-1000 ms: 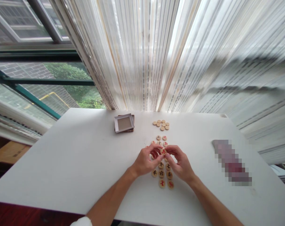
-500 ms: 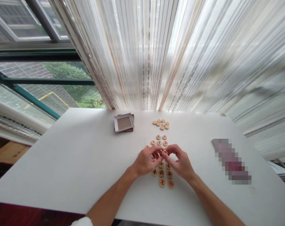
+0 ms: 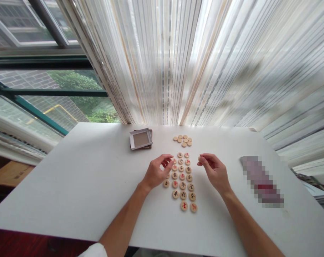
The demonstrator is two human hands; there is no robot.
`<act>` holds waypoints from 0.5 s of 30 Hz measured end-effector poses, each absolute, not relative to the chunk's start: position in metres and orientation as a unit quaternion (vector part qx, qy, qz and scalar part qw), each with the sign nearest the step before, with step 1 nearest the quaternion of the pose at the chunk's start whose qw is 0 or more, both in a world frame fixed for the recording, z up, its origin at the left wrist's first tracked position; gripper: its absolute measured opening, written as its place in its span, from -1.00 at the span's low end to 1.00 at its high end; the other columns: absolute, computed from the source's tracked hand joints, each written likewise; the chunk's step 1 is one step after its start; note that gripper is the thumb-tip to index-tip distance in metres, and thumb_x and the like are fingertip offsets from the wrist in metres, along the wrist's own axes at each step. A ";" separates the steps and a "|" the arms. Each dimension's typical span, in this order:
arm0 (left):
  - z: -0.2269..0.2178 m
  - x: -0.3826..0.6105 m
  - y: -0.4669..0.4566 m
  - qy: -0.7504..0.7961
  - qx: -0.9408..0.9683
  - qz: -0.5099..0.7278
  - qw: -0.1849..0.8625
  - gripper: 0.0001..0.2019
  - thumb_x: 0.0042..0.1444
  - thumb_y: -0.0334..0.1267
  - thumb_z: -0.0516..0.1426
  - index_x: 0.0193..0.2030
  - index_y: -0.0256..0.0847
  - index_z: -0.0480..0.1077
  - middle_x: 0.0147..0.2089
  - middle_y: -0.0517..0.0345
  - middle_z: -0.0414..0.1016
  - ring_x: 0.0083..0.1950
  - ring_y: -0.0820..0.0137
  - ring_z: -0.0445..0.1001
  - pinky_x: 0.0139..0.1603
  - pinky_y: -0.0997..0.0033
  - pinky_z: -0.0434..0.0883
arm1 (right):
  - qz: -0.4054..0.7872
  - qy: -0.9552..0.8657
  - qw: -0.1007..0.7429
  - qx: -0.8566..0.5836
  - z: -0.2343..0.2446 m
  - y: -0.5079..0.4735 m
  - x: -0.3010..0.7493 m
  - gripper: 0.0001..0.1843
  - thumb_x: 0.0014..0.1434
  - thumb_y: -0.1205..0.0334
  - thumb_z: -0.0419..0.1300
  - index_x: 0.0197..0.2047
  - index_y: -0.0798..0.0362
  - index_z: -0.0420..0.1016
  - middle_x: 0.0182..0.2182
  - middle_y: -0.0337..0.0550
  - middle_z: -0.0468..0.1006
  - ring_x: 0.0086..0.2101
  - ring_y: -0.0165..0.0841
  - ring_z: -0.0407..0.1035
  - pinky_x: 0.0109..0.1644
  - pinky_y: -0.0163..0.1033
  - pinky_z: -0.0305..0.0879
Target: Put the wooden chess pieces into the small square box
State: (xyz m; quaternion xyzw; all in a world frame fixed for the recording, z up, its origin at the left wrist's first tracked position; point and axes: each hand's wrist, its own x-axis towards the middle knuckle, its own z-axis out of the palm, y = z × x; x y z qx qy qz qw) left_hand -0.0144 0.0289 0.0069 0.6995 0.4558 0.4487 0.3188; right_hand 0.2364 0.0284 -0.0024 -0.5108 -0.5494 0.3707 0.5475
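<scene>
Round wooden chess pieces [image 3: 182, 180] with red and black characters lie face up in short rows on the white table [image 3: 97, 171]. My left hand [image 3: 156, 172] hovers at the left edge of these rows, its fingers loosely curled and apart with nothing in them. To the right of the rows, my right hand [image 3: 214, 170] pinches one wooden piece [image 3: 199, 158] between thumb and forefinger, lifted off the table.
Several plain-faced pieces [image 3: 183, 140] sit in a cluster further back. A small open cardboard box [image 3: 141, 139] lies at the back left of them. A blurred oblong object [image 3: 261, 182] lies at the right. Striped curtains [image 3: 194, 60] hang behind the table; a window is at the left.
My hands, which held one piece together over the rows, have moved apart. The right hand kept the piece and drew right; the left let go and drew left, uncovering more rows.
</scene>
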 end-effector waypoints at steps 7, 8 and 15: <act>-0.012 -0.043 0.058 0.544 0.614 0.504 0.270 -0.74 0.24 -0.09 0.15 -0.06 -0.21 0.47 -0.28 0.10 0.61 -0.37 0.41 0.56 -0.26 0.45 0.52 | 0.395 -0.550 0.485 -0.553 -0.009 0.046 0.260 -0.55 0.19 -0.14 0.28 -0.05 0.04 0.49 -0.21 -0.03 0.64 -0.17 -0.11 0.62 -0.03 -0.04 0.51; -0.015 -0.045 0.061 0.550 0.609 0.506 0.267 -0.73 0.24 -0.08 0.14 -0.07 -0.22 0.47 -0.29 0.09 0.61 -0.38 0.42 0.56 -0.27 0.45 0.51 | 0.400 -0.557 0.474 -0.553 -0.011 0.047 0.260 -0.54 0.19 -0.16 0.27 -0.05 0.04 0.49 -0.19 -0.02 0.64 -0.16 -0.11 0.62 -0.03 -0.04 0.51; -0.030 -0.048 0.072 0.566 0.602 0.492 0.275 -0.70 0.24 -0.03 0.14 -0.10 -0.23 0.48 -0.32 0.08 0.61 -0.42 0.41 0.55 -0.37 0.48 0.48 | 0.358 -0.594 0.418 -0.587 -0.016 0.045 0.253 -0.65 0.14 -0.09 0.30 -0.20 0.03 0.62 -0.31 -0.10 0.68 -0.33 -0.23 0.55 -0.19 -0.13 0.47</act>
